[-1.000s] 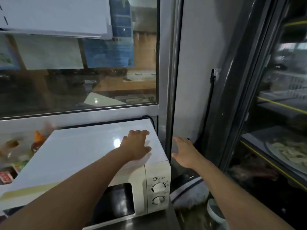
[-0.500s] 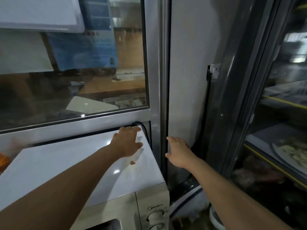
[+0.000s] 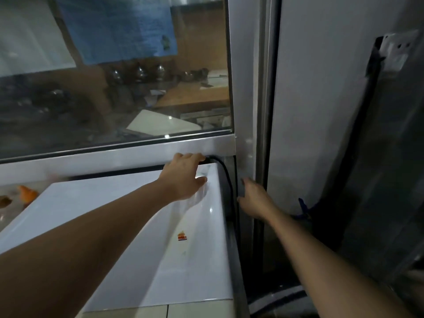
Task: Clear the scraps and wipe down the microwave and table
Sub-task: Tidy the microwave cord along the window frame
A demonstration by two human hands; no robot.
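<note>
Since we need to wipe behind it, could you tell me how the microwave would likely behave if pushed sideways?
The microwave looks boxy and broad, so probably heavy, sliding rather than tipping. Its glossy top may feel slippery under the left hand. The black cord behind could snag.

So the left hand [image 3: 183, 177] has slid further back along the top of the microwave [image 3: 128, 226]. A second ago it sat flat near the front right corner; now it's at the back edge, with the fingers [image 3: 195, 157] reaching over the rear by the black cable [image 3: 226, 177]. The right hand [image 3: 252, 198] moved in too, from out by the wall into the gap just beside the microwave's right side. A small orange-red scrap [image 3: 182, 236] shows on the top, where the left hand was before. The view has pushed in closer, so the microwave's dials are out of sight.
</note>
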